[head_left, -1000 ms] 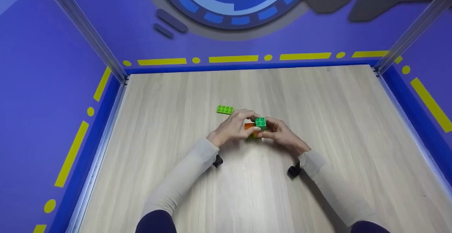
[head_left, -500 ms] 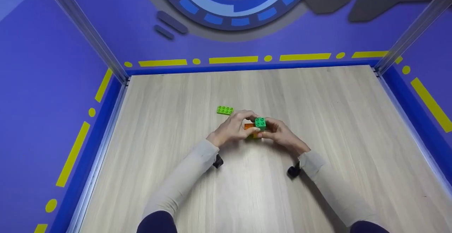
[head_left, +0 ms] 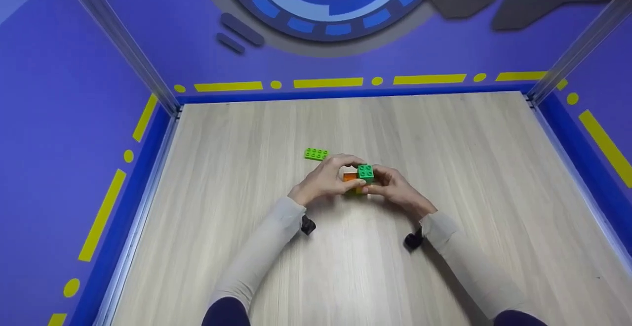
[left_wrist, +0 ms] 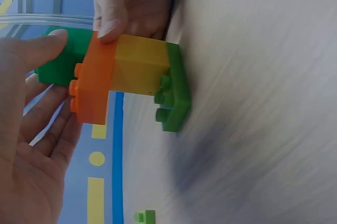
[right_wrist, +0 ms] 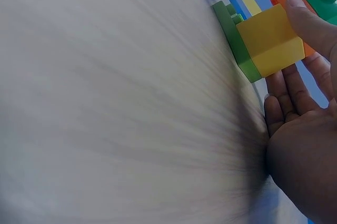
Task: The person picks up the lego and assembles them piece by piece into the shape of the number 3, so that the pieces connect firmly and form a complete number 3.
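Both hands are at a small stack of toy building bricks near the middle of the table. From the top it has a green brick point(head_left: 365, 173), an orange brick point(left_wrist: 97, 89), a yellow brick point(left_wrist: 139, 66) and a flat green brick point(left_wrist: 180, 89). My left hand point(head_left: 326, 179) pinches the green brick, thumb on its near side. The thumb of my right hand point(head_left: 401, 193) presses the stack where orange meets yellow, its fingers behind. The orange brick juts out to the left over the flat one. Whether the stack touches the table cannot be told.
A loose flat lime-green brick point(head_left: 315, 154) lies on the wooden table point(head_left: 237, 158) just beyond my left hand. Blue-purple panels point(head_left: 326, 64) with yellow markings wall the table at the back and both sides.
Almost nothing differs: both hands keep their hold on the stack, and the view shifts slightly. The loose brick stays on the table.
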Demonstrator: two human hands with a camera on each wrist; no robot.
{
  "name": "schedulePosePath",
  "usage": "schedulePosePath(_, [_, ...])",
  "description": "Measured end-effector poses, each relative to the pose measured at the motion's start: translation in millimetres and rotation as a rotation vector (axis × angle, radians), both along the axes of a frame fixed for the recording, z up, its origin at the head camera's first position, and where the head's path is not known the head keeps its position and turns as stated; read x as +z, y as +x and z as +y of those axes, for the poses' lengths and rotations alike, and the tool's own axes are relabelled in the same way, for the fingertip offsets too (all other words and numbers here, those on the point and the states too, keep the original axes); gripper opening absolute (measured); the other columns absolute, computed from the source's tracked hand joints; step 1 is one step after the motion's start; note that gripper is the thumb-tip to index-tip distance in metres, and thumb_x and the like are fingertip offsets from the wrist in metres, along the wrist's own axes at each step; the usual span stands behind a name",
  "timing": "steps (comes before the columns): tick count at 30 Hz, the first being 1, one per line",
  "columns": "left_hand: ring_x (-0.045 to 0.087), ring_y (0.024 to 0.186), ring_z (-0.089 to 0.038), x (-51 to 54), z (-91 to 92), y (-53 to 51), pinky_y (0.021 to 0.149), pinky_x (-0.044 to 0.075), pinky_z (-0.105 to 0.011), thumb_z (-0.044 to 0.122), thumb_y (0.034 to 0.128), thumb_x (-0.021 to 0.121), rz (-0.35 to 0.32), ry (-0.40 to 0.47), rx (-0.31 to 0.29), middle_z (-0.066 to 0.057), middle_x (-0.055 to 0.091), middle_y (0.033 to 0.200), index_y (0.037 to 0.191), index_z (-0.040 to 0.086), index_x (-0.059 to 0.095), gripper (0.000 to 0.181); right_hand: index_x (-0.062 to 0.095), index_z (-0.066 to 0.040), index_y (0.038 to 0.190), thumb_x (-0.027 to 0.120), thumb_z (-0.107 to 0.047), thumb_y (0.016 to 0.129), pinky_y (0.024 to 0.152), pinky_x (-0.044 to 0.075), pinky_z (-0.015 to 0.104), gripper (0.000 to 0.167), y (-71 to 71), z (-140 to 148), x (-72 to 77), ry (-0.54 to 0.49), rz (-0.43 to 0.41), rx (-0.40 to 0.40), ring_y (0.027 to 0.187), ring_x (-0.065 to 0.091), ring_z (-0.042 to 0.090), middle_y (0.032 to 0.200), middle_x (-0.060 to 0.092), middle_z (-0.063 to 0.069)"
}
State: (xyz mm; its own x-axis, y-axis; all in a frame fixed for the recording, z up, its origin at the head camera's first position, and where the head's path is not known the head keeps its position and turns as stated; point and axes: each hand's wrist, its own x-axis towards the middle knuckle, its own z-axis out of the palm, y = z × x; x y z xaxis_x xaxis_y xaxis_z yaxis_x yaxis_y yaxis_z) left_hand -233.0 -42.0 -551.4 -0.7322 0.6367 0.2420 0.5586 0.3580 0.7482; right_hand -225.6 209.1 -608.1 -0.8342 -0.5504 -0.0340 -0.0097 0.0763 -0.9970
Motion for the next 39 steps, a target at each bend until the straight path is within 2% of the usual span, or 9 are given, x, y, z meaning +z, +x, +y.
schedulePosePath(2, [0.067, 0.124, -0.017, 2.1, -0.9, -1.3, 0.112, 0.050, -0.033, 0.027, 0.0963, 0.083, 0.004, -0.006, -0.005, -0.002, 0.075, 0.130, 0.134, 0.011, 0.072, 0.042, 0.064, 0.000, 0.141, 0.079, -0.007, 0.097, 0.103, 0.055, 0.028, 0.047, -0.3, -1, 1.1, 0.007, 0.003, -0.008, 0.122, 0.068, 0.019, 0.135, 0.069, 0.011])
schedulePosePath(6, [0.067, 0.123, -0.025, 4.6, -4.4, -4.5, 0.110, 0.052, -0.038, 0.029, 0.0952, 0.084, 0.015, 0.004, -0.008, -0.005, 0.074, 0.132, 0.136, 0.008, 0.071, 0.048, 0.065, 0.001, 0.138, 0.080, -0.004, 0.095, 0.102, 0.056, 0.027, 0.045, -1.3, -3, 3.1, -0.010, 0.010, -0.028, 0.119, 0.068, 0.017, 0.129, 0.072, 0.002])
schedulePosePath(9, [0.067, 0.122, -0.030, 6.3, -8.9, -6.2, 0.109, 0.053, -0.047, 0.032, 0.0964, 0.082, 0.021, 0.017, -0.008, -0.009, 0.072, 0.134, 0.139, 0.008, 0.069, 0.050, 0.066, 0.002, 0.136, 0.081, -0.002, 0.093, 0.102, 0.056, 0.027, 0.045, -1.2, -4, 3.7, -0.035, 0.011, -0.056, 0.119, 0.069, 0.016, 0.127, 0.073, 0.001])
schedulePosePath(14, [0.066, 0.123, -0.033, 6.9, -19.7, -6.7, 0.110, 0.052, -0.050, 0.035, 0.1006, 0.076, 0.039, 0.002, 0.000, -0.010, 0.070, 0.137, 0.141, 0.009, 0.067, 0.049, 0.067, 0.002, 0.135, 0.082, -0.001, 0.092, 0.103, 0.056, 0.027, 0.046, 2.3, -3, 3.1, -0.022, 0.019, -0.085, 0.118, 0.070, 0.016, 0.128, 0.073, 0.003])
schedulePosePath(19, [0.065, 0.125, -0.031, 3.4, -31.7, -9.9, 0.110, 0.052, -0.050, 0.033, 0.1017, 0.074, 0.027, -0.029, 0.060, -0.007, 0.070, 0.139, 0.140, 0.011, 0.067, 0.045, 0.067, 0.000, 0.136, 0.084, -0.001, 0.090, 0.108, 0.051, 0.024, 0.049, 4.6, -3, 5.6, 0.031, 0.051, -0.091, 0.122, 0.067, 0.015, 0.131, 0.071, 0.005])
schedulePosePath(23, [0.064, 0.126, -0.036, 0.4, -40.2, -15.5, 0.109, 0.052, -0.054, 0.028, 0.1013, 0.074, 0.007, -0.025, 0.087, -0.010, 0.069, 0.139, 0.140, 0.009, 0.067, 0.044, 0.065, -0.001, 0.138, 0.084, -0.004, 0.091, 0.108, 0.051, 0.024, 0.051, 6.1, -2, 9.3, 0.042, 0.065, -0.088, 0.122, 0.066, 0.016, 0.134, 0.070, 0.008])
schedulePosePath(26, [0.064, 0.128, -0.036, -1.1, -46.7, -19.7, 0.112, 0.051, -0.053, 0.026, 0.1004, 0.075, 0.015, -0.037, 0.111, -0.011, 0.069, 0.140, 0.140, 0.008, 0.068, 0.043, 0.064, -0.002, 0.140, 0.083, -0.006, 0.093, 0.105, 0.054, 0.026, 0.051, 8.2, -2, 10.8, 0.018, 0.047, -0.096, 0.122, 0.068, 0.017, 0.135, 0.069, 0.009])
schedulePosePath(31, [0.062, 0.134, -0.024, -3.9, -56.5, -26.5, 0.118, 0.047, -0.042, 0.023, 0.0989, 0.076, 0.035, -0.084, 0.177, -0.004, 0.070, 0.140, 0.139, 0.012, 0.069, 0.042, 0.065, 0.000, 0.137, 0.082, -0.005, 0.093, 0.100, 0.058, 0.027, 0.048, 12.8, -4, 12.5, -0.039, 0.037, -0.126, 0.118, 0.070, 0.018, 0.132, 0.070, 0.006])
schedulePosePath(39, [0.058, 0.136, -0.029, -11.7, -66.7, -39.9, 0.118, 0.045, -0.046, 0.015, 0.0948, 0.079, -0.020, -0.110, 0.258, -0.006, 0.069, 0.139, 0.137, 0.008, 0.070, 0.043, 0.064, 0.006, 0.132, 0.080, -0.002, 0.094, 0.104, 0.056, 0.026, 0.043, 15.6, -5, 12.4, -0.118, 0.057, -0.132, 0.120, 0.068, 0.016, 0.129, 0.070, 0.003])
